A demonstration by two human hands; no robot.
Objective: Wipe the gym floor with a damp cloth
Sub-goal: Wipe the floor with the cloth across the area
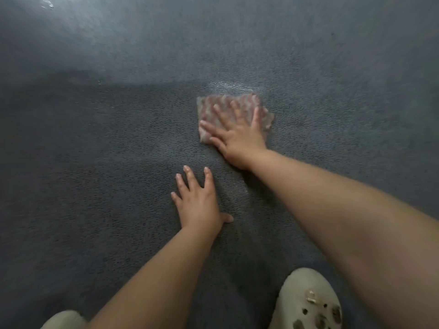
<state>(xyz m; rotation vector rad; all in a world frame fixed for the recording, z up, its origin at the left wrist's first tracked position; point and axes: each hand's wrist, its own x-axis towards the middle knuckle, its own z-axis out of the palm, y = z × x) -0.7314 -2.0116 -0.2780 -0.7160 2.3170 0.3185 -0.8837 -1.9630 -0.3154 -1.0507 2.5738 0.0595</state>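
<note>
A small folded cloth [240, 103] with a pink and grey zigzag pattern lies flat on the dark grey textured gym floor [95, 162], right of centre. My right hand [237, 136] presses on it with fingers spread straight, covering its lower half; the cloth looks motion-blurred. My left hand [199, 203] rests flat on the bare floor, nearer to me and left of the cloth, fingers spread and holding nothing. A wet, shiny streak [228, 86] shows on the floor just beyond the cloth.
Two beige clog shoes sit at the bottom edge, one at the right [308, 302] and one at the left [64, 319]. The floor is paler and brighter toward the far left [71, 32]. Bare floor extends on all sides.
</note>
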